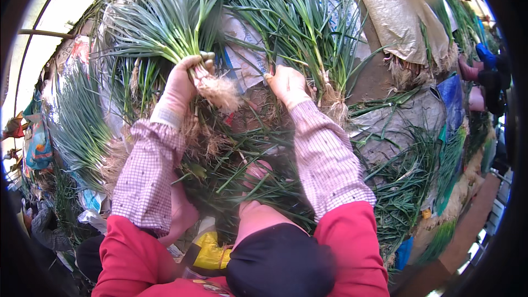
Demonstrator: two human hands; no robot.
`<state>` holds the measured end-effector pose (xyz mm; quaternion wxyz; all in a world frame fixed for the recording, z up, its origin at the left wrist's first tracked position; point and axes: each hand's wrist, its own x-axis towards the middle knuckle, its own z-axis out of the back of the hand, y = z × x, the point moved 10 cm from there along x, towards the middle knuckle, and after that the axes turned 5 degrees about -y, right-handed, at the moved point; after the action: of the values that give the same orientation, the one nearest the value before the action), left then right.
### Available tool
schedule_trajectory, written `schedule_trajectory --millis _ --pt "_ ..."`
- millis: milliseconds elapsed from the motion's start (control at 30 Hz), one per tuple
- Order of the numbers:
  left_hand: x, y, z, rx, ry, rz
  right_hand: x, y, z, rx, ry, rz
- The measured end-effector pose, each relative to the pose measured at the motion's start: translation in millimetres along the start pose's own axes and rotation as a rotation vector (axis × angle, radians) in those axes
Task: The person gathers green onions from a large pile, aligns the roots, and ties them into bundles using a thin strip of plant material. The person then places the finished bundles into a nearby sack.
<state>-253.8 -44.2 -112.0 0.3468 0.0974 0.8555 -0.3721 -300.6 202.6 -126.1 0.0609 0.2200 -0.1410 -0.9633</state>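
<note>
My left hand (181, 78) grips a bunch of green onions (175, 47) around the pale stems. Its leaves fan out away from me, and its bushy roots hang to the right of my fist. My right hand (287, 84) is at the near left edge of a loose pile of green onions (297, 16), with its fingers curled. A thin stalk passes by the thumb tip; the fingers' undersides are hidden, so whether they hold it is unclear. More rooty onion ends (336, 107) lie just right of that hand.
Stacked green onions (82, 119) lie at the left. Loose leaves and trimmings (251, 144) cover the ground between my pink boots (258, 171). A pale woven sheet (392, 12) covers onions at the far right. Another person's boots (470, 68) show at the right rim.
</note>
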Motion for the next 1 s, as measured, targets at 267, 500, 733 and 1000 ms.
schedule_trajectory --millis 267,500,733,1000 --pt "-129.5 40.4 -16.2 -0.063 0.078 0.126 -101.5 30.9 55.5 0.390 -0.392 0.244" --pt "-143.0 98.5 -2.5 0.093 0.076 0.258 -171.4 6.1 0.2 1.377 0.056 -0.109" --pt "-174.2 114.4 16.2 0.097 -0.005 0.215 -157.5 63.2 -44.2 1.428 0.584 -0.233" --pt "-173.5 118.3 10.5 0.040 -0.116 0.143 -175.8 37.6 -43.6 1.841 0.152 -0.474"
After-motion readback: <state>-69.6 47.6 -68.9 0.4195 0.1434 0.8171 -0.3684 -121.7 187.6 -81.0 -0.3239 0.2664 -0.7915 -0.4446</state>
